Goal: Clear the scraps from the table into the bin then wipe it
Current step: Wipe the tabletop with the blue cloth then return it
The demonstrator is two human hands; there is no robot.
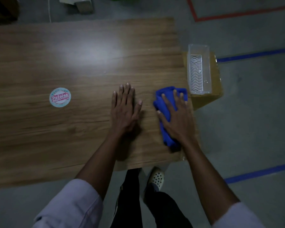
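A wooden table fills the left and middle of the view. My right hand lies flat with straight fingers on a bunched blue cloth, pressing it onto the table near the right edge. My left hand rests flat and open on the bare wood just left of the cloth. A clear plastic bin with a ribbed bottom stands on a cardboard box right beside the table's right edge. No scraps show on the tabletop.
A round white and red sticker lies on the table at the left. Blue tape and red tape lines mark the grey floor. My legs and a spotted shoe stand at the table's near edge. Boxes sit beyond the far edge.
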